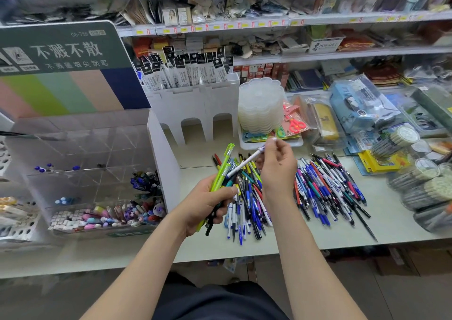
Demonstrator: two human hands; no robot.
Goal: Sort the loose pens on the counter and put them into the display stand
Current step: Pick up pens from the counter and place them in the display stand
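one clear display stand (93,163) at 9 o'clock of the hands, pens in its lower compartments. left hand (208,206) clamped round one bundle of pens (221,177), two of them lime green. right hand (277,170) pinches one white pen (247,162). two heaps of loose pens (327,190) on the counter (403,226), below the hands and at 3 o'clock.

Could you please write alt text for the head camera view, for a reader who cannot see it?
A person's left hand grips a bunch of pens, while the right hand pinches a white pen above loose pens piled on a shop counter. A clear display stand, partly filled, sits at left.
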